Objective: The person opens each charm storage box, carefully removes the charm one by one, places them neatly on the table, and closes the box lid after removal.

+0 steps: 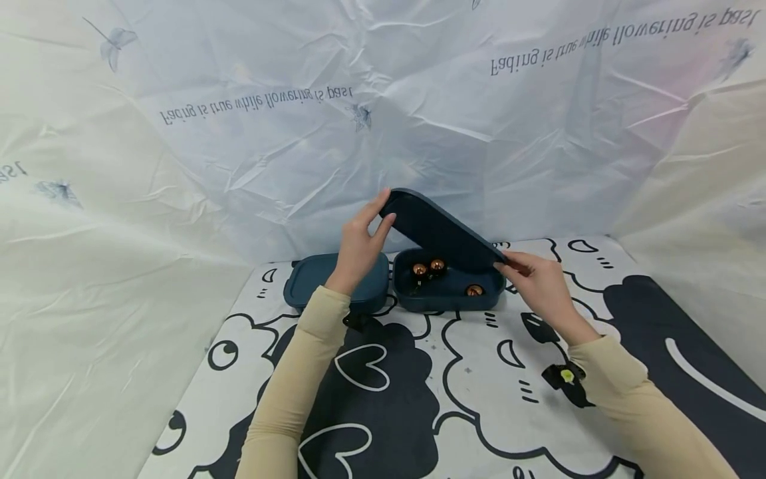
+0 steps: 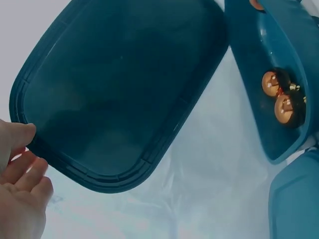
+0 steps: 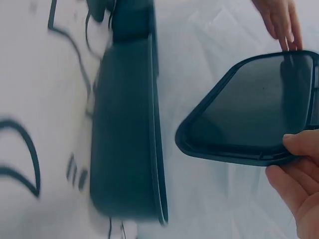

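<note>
While the left hand (image 1: 358, 245) pinches the high end of a dark blue lid (image 1: 433, 229), the right hand (image 1: 541, 285) pinches the low end; it's tilted above an open box (image 1: 445, 304) with shiny copper balls (image 1: 437, 265) inside.

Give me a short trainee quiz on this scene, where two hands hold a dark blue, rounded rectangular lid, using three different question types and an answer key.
1. How many shiny copper-coloured balls show inside the open, dark blue, rounded rectangular box?

2. Which grips the smooth, dark blue, rounded rectangular lid? A) the left hand only; B) the right hand only; C) both hands.

3. True or false: the lid lies flat on the open box.

Key:
1. Three.
2. C: the left hand grips one end, the right hand the other.
3. False: the lid is held at a tilt.
</note>
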Demonstrator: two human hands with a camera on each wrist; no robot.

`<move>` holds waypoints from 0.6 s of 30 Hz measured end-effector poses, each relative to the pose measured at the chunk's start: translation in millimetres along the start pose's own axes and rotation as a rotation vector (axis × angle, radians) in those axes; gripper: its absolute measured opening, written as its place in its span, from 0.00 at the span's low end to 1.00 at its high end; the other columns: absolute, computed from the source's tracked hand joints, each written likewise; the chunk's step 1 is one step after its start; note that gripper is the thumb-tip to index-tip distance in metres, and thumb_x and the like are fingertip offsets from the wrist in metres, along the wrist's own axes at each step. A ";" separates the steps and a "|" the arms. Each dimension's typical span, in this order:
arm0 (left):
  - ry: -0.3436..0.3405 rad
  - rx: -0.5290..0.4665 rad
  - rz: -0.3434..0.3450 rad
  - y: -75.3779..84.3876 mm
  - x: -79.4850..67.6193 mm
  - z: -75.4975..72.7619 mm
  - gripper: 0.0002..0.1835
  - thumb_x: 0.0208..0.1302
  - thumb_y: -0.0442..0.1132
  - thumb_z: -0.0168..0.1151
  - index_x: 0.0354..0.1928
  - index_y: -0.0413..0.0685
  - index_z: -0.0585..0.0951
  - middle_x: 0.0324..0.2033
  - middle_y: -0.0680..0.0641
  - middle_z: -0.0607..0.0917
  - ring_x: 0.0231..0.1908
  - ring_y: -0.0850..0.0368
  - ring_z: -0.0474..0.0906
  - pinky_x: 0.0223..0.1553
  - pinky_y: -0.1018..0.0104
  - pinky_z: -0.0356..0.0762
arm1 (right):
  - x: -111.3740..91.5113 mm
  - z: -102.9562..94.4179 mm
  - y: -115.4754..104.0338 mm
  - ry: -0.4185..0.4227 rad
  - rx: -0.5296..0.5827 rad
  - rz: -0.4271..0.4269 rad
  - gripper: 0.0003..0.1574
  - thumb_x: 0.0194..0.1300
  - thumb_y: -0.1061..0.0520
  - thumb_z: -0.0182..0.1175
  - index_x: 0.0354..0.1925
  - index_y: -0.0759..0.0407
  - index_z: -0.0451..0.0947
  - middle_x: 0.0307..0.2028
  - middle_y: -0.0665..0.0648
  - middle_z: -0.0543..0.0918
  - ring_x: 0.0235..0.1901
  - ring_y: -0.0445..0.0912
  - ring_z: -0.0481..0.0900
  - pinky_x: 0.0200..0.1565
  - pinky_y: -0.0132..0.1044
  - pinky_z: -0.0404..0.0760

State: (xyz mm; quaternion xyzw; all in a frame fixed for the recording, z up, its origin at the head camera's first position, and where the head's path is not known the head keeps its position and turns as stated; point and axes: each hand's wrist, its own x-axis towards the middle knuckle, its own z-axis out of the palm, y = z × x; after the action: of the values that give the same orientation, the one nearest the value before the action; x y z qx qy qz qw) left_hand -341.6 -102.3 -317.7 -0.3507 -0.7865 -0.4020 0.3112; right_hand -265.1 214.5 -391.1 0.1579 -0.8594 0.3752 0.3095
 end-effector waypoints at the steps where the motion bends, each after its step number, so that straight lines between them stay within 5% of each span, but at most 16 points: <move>1: -0.004 0.006 0.011 -0.4 0.5 -1.3 0.28 0.76 0.38 0.58 0.74 0.44 0.67 0.71 0.43 0.70 0.71 0.52 0.65 0.70 0.65 0.65 | -2.2 0.0 -3.3 -0.016 0.019 0.030 0.18 0.69 0.61 0.66 0.55 0.68 0.83 0.41 0.67 0.88 0.35 0.57 0.87 0.30 0.17 0.76; 5: -0.025 0.005 0.007 -4.8 -0.4 -5.4 0.28 0.77 0.38 0.56 0.75 0.44 0.66 0.72 0.42 0.68 0.72 0.54 0.63 0.70 0.66 0.64 | -10.2 -0.1 -14.1 -0.122 0.097 0.189 0.28 0.72 0.50 0.64 0.62 0.68 0.78 0.53 0.69 0.84 0.45 0.60 0.85 0.40 0.34 0.86; 9: -0.032 -0.026 -0.075 -12.4 -4.7 -11.9 0.27 0.78 0.41 0.55 0.75 0.45 0.67 0.73 0.45 0.68 0.73 0.56 0.61 0.72 0.65 0.62 | -15.2 2.0 -19.3 -0.247 0.215 0.331 0.39 0.73 0.41 0.61 0.69 0.66 0.71 0.61 0.68 0.78 0.54 0.59 0.81 0.50 0.52 0.85; 18: 0.003 -0.132 -0.215 -33.9 -14.0 -31.4 0.23 0.78 0.40 0.54 0.71 0.47 0.73 0.68 0.46 0.74 0.69 0.54 0.68 0.69 0.63 0.68 | -23.3 25.9 -24.4 -0.323 0.522 0.481 0.35 0.70 0.44 0.66 0.65 0.65 0.76 0.56 0.64 0.82 0.46 0.42 0.86 0.52 0.35 0.84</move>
State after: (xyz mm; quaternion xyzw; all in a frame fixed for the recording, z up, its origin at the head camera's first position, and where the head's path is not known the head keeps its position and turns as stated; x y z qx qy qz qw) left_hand -354.4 -147.9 -327.3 -0.2837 -0.7909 -0.4843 0.2436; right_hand -245.8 179.9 -406.6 0.0822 -0.7852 0.6133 0.0227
